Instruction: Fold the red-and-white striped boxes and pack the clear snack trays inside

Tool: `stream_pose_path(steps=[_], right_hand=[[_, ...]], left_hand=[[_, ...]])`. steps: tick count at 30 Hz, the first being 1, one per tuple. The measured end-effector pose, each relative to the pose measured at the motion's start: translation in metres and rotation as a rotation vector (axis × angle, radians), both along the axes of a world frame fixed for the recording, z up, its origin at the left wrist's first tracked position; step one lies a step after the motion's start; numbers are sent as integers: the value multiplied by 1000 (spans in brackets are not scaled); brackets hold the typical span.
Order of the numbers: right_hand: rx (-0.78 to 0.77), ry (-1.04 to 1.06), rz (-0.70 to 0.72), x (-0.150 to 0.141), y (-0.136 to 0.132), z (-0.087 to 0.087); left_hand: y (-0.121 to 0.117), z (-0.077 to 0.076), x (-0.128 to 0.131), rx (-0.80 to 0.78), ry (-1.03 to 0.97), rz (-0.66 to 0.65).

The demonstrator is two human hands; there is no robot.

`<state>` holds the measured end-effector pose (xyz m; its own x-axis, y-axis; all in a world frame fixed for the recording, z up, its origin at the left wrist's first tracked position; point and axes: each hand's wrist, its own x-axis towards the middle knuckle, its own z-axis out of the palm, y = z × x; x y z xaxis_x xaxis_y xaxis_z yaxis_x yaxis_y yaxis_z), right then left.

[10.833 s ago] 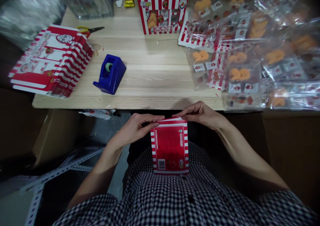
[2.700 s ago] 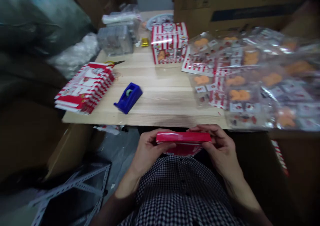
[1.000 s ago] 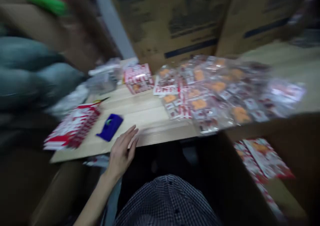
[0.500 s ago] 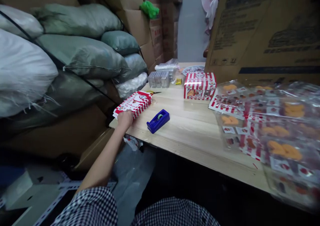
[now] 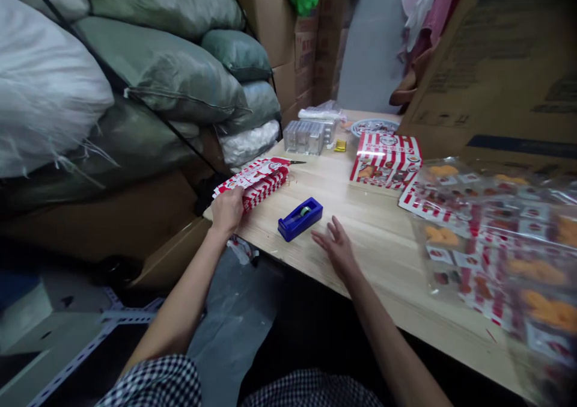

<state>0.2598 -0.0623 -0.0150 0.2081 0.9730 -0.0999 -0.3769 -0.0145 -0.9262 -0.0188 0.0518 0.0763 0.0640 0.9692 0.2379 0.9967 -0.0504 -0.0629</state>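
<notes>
At the table's left edge, my left hand is closed on the near end of a stack of flat red-and-white striped boxes; how many it grips is hidden. My right hand hovers over the near edge of the table with fingers spread, holding nothing. Just left of its fingertips stands a blue tape dispenser with a roll of tape in it. Dark scissor blades poke out behind the stack.
A folded striped box stands on the wooden table, with clear plastic cases behind. Plastic packs cover the right side. Stuffed sacks rise on the left, and a large carton at back right. Another person's arm shows behind it.
My right hand has come into view over the table near the tape dispenser. My left hand stays on the stack, whose near end looks slightly lifted. The view has shifted a little left.
</notes>
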Motion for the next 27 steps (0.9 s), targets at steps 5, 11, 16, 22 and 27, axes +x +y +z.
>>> stream_pose_path(steps=[5, 11, 16, 22, 27], right_hand=[[-50, -27, 8, -46, 40, -15], [-36, -33, 11, -3, 16, 21], [123, 50, -59, 46, -59, 69], [-59, -47, -251, 66, -130, 58], [-92, -118, -421, 64, -158, 39]], left_hand=[[1, 21, -20, 400, -283, -70], [-64, 55, 26, 674, -988, -152], [-135, 19, 98, -144, -1394, -376], [-155, -23, 154, -357, -1335, -502], [-176, -26, 191, -517, -1325, -607]])
